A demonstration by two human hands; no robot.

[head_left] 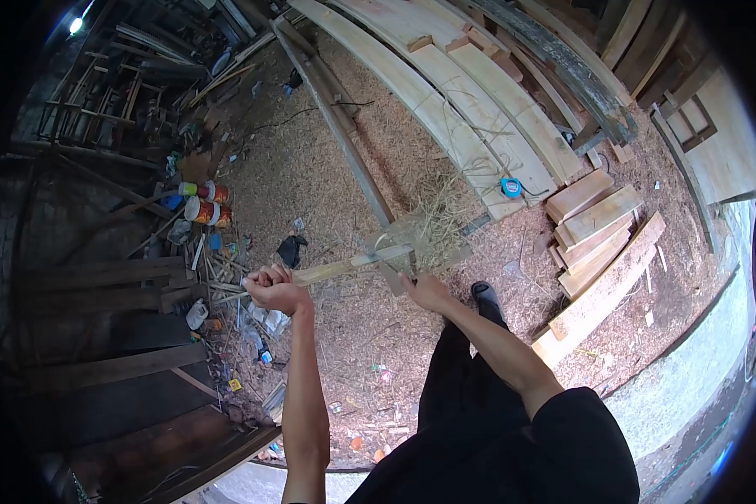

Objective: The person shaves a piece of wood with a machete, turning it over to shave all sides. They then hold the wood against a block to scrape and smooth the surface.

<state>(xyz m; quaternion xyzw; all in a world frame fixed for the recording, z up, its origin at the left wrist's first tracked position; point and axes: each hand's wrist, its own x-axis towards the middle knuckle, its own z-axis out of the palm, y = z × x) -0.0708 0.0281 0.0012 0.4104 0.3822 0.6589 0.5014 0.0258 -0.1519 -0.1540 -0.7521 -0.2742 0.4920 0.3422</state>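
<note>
My left hand point(275, 289) is closed round one end of a pale wooden strip point(336, 270), held out in front of my body. From the fist the strip runs right, toward my right hand point(429, 292). That hand is closed too, its fingers beside the strip's far end, where a greyish, see-through flat patch point(392, 275) and a dark narrow piece overlap. I cannot tell what the right hand holds. Just beyond it lies a tangle of thin, straw-coloured strands point(435, 220).
Long boards point(479, 118) lie at the upper right, with a blue tape measure point(511, 187) on them. Short planks point(592, 214) are stacked at right. A long beam point(344, 134) crosses the shaving-strewn floor. Paint cans point(200, 210) and scraps stand at left, near a black bag point(291, 250).
</note>
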